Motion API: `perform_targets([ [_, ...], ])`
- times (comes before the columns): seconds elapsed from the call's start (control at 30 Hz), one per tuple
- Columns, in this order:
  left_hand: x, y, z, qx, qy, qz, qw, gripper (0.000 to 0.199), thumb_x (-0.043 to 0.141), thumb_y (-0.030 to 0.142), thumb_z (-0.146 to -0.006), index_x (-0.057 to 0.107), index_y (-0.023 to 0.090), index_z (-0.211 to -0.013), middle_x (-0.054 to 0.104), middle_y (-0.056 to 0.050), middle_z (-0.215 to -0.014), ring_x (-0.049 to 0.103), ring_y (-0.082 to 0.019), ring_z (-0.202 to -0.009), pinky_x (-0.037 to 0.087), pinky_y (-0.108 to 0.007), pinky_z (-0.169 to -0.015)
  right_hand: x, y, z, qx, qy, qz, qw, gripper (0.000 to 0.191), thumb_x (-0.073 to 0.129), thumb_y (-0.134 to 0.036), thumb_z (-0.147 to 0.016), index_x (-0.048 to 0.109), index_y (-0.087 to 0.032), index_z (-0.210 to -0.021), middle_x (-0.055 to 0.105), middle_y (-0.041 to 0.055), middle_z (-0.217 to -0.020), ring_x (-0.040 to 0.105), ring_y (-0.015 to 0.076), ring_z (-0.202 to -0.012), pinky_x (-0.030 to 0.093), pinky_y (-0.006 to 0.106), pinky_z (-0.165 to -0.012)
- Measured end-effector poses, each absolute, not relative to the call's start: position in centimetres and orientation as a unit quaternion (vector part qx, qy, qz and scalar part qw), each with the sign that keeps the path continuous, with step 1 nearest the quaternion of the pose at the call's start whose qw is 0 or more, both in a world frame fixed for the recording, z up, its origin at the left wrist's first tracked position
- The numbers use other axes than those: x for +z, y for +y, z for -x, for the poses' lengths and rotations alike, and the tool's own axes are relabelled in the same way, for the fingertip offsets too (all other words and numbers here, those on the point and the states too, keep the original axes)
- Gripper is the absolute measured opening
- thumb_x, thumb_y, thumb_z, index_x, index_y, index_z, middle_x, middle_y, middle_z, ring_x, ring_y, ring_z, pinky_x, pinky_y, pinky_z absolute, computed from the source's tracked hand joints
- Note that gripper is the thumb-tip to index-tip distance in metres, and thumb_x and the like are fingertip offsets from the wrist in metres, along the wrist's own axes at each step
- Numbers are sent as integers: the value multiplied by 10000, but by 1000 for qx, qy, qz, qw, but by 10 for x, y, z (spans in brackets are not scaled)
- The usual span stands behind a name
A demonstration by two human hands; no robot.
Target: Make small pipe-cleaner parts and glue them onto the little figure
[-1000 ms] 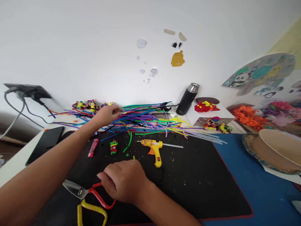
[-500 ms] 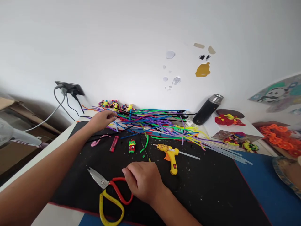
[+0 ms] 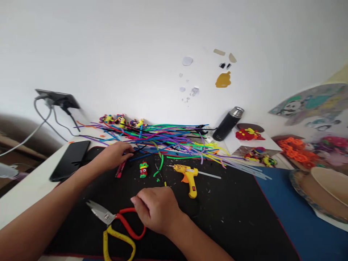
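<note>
My left hand [image 3: 116, 154] is at the near left edge of a heap of coloured pipe cleaners [image 3: 168, 137]. Its thumb and fingers are closed around a black pipe cleaner [image 3: 140, 147] that shows beyond the fingertips. Just below these fingers lies a narrow red packet [image 3: 120, 169], partly covered. My right hand [image 3: 157, 208] rests as a fist on the black mat [image 3: 228, 203]; whatever it may hold is hidden. Beside it are open scissors [image 3: 126, 224] with red and yellow handles. A small red and green pipe-cleaner figure [image 3: 143, 170] lies between the hands.
A yellow glue gun [image 3: 189, 175] lies right of centre with a clear stick in it. At the left is a black phone [image 3: 71, 159]. A black flask [image 3: 227, 125] leans by the wall, near a white box [image 3: 241, 145]. A round basket [image 3: 304, 194] stands at right.
My left hand has come down and nearer, from the heap's edge to the black pipe cleaner. The view has turned right, and the phone now shows. My right hand remains a fist.
</note>
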State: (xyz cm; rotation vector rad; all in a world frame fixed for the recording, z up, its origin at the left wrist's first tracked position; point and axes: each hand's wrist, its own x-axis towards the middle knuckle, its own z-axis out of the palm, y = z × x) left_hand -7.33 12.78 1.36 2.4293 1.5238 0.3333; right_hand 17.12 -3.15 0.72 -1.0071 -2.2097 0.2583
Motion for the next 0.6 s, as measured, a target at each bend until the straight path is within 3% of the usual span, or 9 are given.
perform_targets([
  [0.1, 10, 138, 72, 119, 533, -831, 109, 323, 510, 491, -940, 747, 272, -934, 808, -84, -964, 719, -325, -919, 554, -428, -865, 4, -30, -169, 103, -861, 391, 307, 359, 499, -365, -1072, 589, -208, -761, 714, -10, -658, 688, 140, -574, 344, 267, -497],
  [0.27, 26, 150, 33, 154, 502, -850, 46, 472, 493, 557, -989, 717, 192, -1188, 765, -148, -1151, 675, -364, -1128, 522, -470, -1017, 3, -29, -164, 117, -865, 399, 282, 413, 494, -464, -1069, 619, -206, -771, 749, -14, -675, 729, 152, -603, 315, 256, -440],
  [0.37, 40, 154, -15, 141, 435, -887, 64, 473, 487, 534, -1010, 729, 191, -1226, 756, -144, -1211, 660, -345, -1187, 518, -433, -1031, 4, -27, -163, 119, -865, 405, 272, 449, 465, -488, -1084, 637, -207, -779, 764, -5, -681, 744, 162, -616, 332, 245, -430],
  [0.6, 59, 167, -131, 54, 260, -960, 87, 335, 526, 346, -982, 772, 233, -1178, 781, -114, -1185, 701, -304, -1110, 528, -401, -995, 3, -22, -159, 98, -870, 396, 275, 393, 548, -467, -1039, 663, -222, -754, 783, -16, -696, 754, 177, -629, 364, 270, -392],
])
